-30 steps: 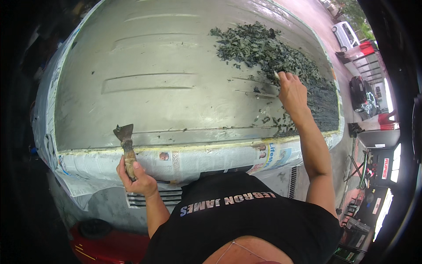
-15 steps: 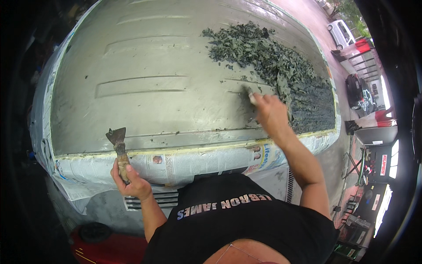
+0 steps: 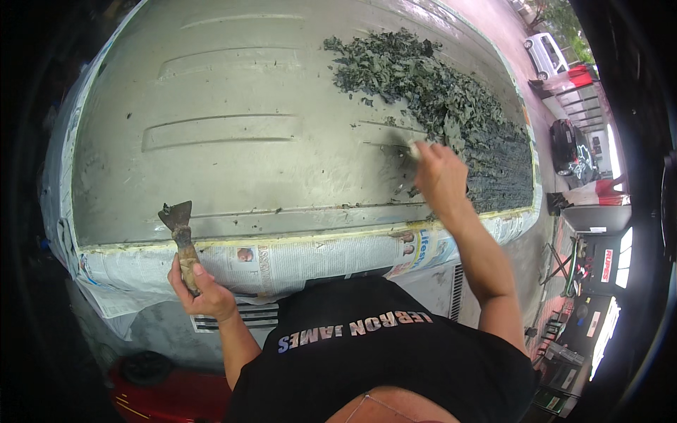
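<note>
My left hand [image 3: 202, 295] is closed around the worn handle of a scraper [image 3: 179, 236]. Its broad, rusty blade points away from me over the near edge of a vehicle's grey-green roof panel [image 3: 233, 169], with a dark scrap on one corner. Farther right, my right hand [image 3: 441, 176] is closed on a pale-handled tool [image 3: 414, 149] held low over the panel. The tool's head is too blurred to make out. Just beyond that hand lies a heap of crumpled dark paint flakes [image 3: 430, 88]. Dark, ridged coating [image 3: 497, 166] covers the panel's right end.
Newspaper [image 3: 296, 261] and yellowish tape border the panel's near edge. Raised ribs [image 3: 218, 130] cross the roof. A red car [image 3: 169, 391] is at lower left. To the right stand a white vehicle [image 3: 546, 55], a black car [image 3: 572, 148] and shelving with tools.
My right hand has shifted slightly to the right over the panel with its tool. The view has moved a little, and the scraper stays in my left hand.
</note>
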{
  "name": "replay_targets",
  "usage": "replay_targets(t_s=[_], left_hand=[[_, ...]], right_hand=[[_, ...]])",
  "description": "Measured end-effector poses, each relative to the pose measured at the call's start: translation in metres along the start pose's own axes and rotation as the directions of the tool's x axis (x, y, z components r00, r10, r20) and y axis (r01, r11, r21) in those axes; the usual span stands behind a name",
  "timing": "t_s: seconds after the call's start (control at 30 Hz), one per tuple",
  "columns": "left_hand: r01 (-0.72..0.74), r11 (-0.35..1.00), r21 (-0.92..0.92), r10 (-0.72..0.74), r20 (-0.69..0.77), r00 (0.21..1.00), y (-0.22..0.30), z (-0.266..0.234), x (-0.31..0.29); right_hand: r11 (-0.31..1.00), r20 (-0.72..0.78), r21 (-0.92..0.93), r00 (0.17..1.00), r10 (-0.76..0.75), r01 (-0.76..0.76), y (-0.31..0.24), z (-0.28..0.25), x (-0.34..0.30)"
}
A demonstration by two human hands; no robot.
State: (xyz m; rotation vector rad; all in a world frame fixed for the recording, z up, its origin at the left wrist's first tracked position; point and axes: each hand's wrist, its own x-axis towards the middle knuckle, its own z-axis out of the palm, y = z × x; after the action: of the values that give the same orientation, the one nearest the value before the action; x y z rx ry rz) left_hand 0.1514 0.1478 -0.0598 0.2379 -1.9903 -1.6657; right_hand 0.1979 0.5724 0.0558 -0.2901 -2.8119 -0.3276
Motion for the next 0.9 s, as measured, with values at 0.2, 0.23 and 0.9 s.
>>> replay_targets(t_s=[0.2, 0.23, 0.9], left_hand=[[-0.011, 1.0, -0.015, 0.011, 0.007, 1.0, 0.001, 0.001, 0.001], [0.001, 1.0, -0.018, -0.001, 0.013, 1.0, 0.002, 0.001, 0.002], [0.015, 1.0, -0.001, -0.015, -0.045, 0.999, 0.007, 0.007, 0.002]], right_hand=[[0.985, -0.055, 0.037, 0.984, -0.169, 0.171, -0.037, 0.01, -0.019], [0.994, -0.036, -0.002, 0.994, -0.107, 0.107, -0.022, 0.017, -0.019], [0.946, -0.036, -0.059, 0.946, -0.322, 0.32, 0.013, 0.023, -0.022]])
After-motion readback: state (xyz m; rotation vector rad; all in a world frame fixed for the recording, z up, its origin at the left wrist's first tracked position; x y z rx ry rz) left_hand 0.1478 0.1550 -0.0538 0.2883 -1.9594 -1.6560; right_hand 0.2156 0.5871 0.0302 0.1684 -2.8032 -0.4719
